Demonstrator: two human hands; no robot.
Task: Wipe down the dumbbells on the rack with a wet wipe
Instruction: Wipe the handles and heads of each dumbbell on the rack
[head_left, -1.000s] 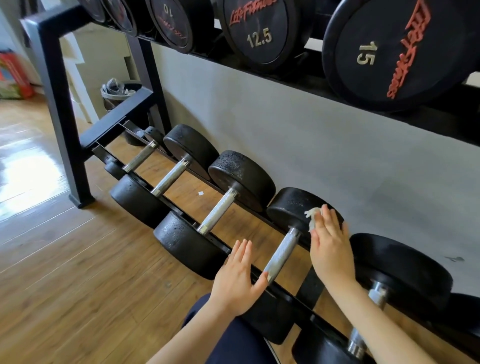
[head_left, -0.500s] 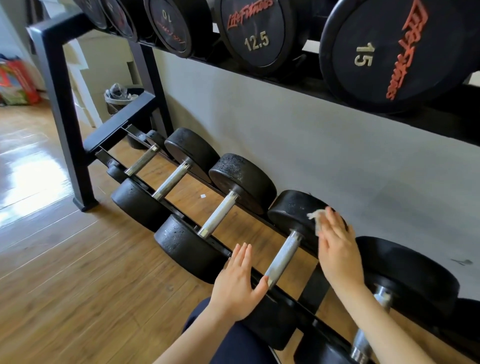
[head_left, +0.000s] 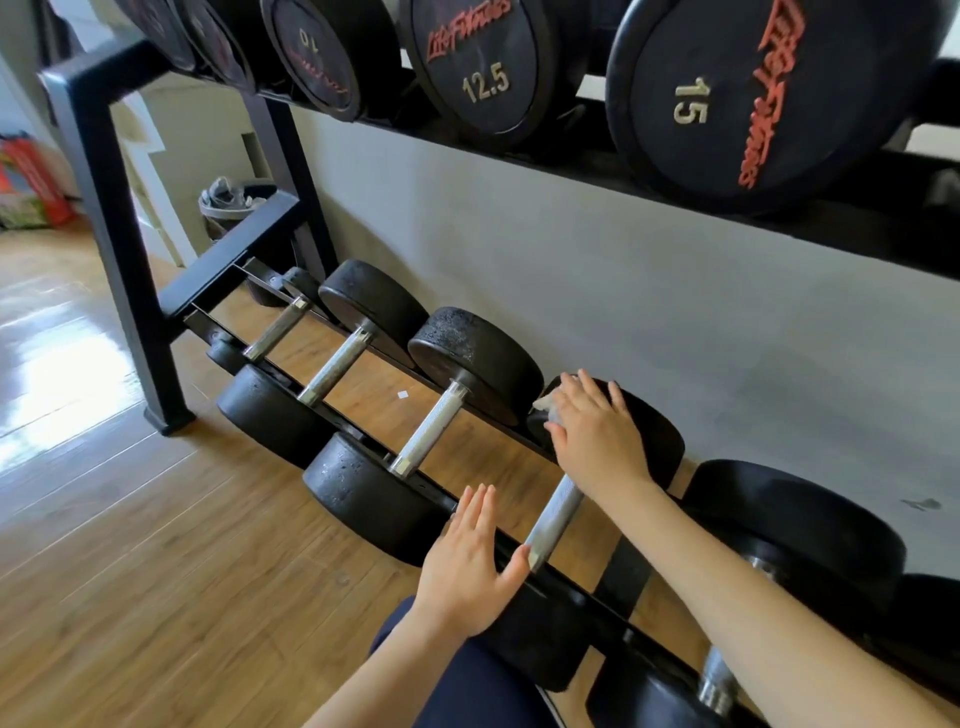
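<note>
Right hand (head_left: 597, 436) lies flat on the far head (head_left: 660, 441) of one dumbbell on the lower shelf of the rack (head_left: 119, 218). Fingers (head_left: 592, 389) straight, slightly apart, pressing down. A wet wipe (head_left: 548, 405) sits under them; only a crumpled white edge shows, sticking out just left of the fingertips. How much wipe is under the palm: cannot tell.

Left hand (head_left: 467, 566) open, fingers together and straight, resting on the near head (head_left: 540, 649) of the same dumbbell. Thumb spread to the right, its tip touching the near end of the metal handle (head_left: 556, 514). The handle runs between the two hands, from the left thumb up to the right wrist.

Left of the fingers of both hands: three more dumbbells on the lower shelf, side by side, handles parallel. The nearest one (head_left: 431, 431) lies just beside the wiped one; its far head nearly touches the wipe's edge. Right of the right forearm: another dumbbell (head_left: 800, 540), bigger, its handle partly hidden by the arm.

Above the fingers, upper shelf: large round dumbbell heads facing out, red lettering, marked 10 (head_left: 317, 52), 12.5 (head_left: 483, 67) and 15 (head_left: 727, 104).

Behind the rack, a grey wall (head_left: 571, 291). Wood floor (head_left: 130, 571) below; a small white scrap (head_left: 402, 395) on it, seen through the shelf rails, left of the right fingers. A bin (head_left: 228, 202) stands far left behind the rack leg. Dark trouser leg (head_left: 467, 686) under the left forearm.
</note>
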